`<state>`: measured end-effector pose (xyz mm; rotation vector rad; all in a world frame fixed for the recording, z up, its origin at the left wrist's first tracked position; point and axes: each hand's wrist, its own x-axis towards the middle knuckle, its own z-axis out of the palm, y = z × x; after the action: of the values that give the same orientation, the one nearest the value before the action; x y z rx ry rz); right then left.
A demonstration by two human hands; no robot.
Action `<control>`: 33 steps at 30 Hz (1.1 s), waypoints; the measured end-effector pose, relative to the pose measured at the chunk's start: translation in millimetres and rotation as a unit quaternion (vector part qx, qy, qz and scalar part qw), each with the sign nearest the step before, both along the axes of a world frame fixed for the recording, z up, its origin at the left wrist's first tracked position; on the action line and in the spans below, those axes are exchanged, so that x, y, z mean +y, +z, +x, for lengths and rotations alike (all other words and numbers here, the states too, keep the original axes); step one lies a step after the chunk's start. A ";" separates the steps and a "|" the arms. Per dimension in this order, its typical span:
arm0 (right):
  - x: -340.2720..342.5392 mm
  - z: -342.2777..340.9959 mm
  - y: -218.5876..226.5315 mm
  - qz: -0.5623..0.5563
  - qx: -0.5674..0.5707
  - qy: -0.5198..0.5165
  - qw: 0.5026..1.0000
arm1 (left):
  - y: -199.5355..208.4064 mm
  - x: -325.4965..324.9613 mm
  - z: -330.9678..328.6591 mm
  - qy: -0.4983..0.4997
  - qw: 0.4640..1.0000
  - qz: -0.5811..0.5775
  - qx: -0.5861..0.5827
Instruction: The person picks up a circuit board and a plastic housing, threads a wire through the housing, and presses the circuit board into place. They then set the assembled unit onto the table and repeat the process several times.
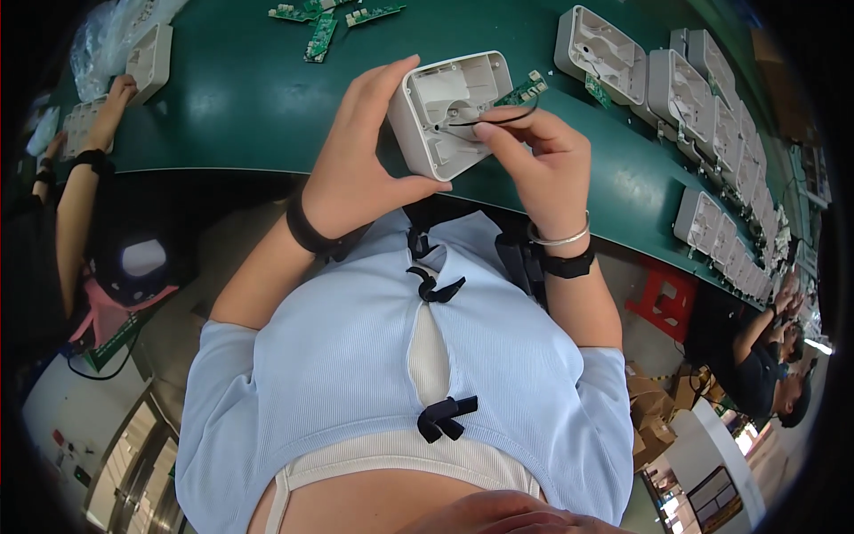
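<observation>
My left hand (365, 142) grips a white plastic housing (415, 133) by its left side, thumb along the near edge and fingers at the far corner. The housing is tilted, its open hollow side facing up, with moulded posts inside. In a pinch, my right hand (543, 160) holds a thin black wire (514, 118) over the housing's right part. The wire's one end reaches into the housing; the other curves up to a small green circuit board (523, 89) with white connectors, just beyond the housing's right edge.
Several loose circuit boards (320, 37) lie at the far side of the green table (240, 98). Rows of white housings (602, 55) stand along the right. At left, a co-worker's hand (111, 111) touches another housing (149, 62) beside clear plastic bags (96, 44). More people are at right.
</observation>
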<state>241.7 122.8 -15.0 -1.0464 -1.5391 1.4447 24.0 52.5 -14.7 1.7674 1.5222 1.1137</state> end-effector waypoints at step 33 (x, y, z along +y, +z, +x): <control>23.0 3.4 -2.3 0.172 -0.190 -0.060 0.965 | -21.3 0.5 -1.1 -0.035 0.994 -0.043 -0.095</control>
<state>245.1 145.8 -17.2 -1.2211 -1.8766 0.8812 22.9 53.0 -36.0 1.5962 1.3641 1.1306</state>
